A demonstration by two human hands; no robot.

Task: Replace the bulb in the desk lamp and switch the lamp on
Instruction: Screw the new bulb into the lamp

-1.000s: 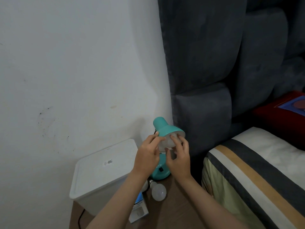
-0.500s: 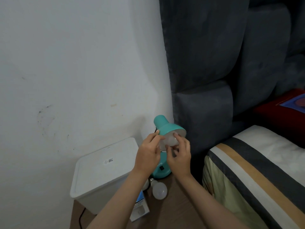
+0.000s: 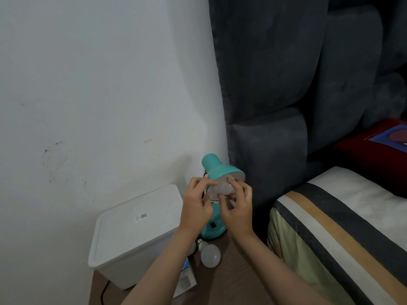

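Note:
A teal desk lamp stands on a wooden bedside table, its shade tilted toward me. A white bulb sits in the shade's mouth. My right hand grips the bulb with curled fingers from the right and below. My left hand holds the shade's left rim between thumb and fingers. The lamp's teal base with a black switch shows between my wrists. A second white bulb lies loose on the table in front of the base. The lamp is unlit.
A white lidded plastic box fills the table's left part against the wall. A bulb carton lies under my left forearm. A dark padded headboard rises behind the lamp. A bed with a striped cover lies to the right.
My right fingers have shifted round the bulb, turning a little. The left hand stays on the shade. The view has drifted slightly.

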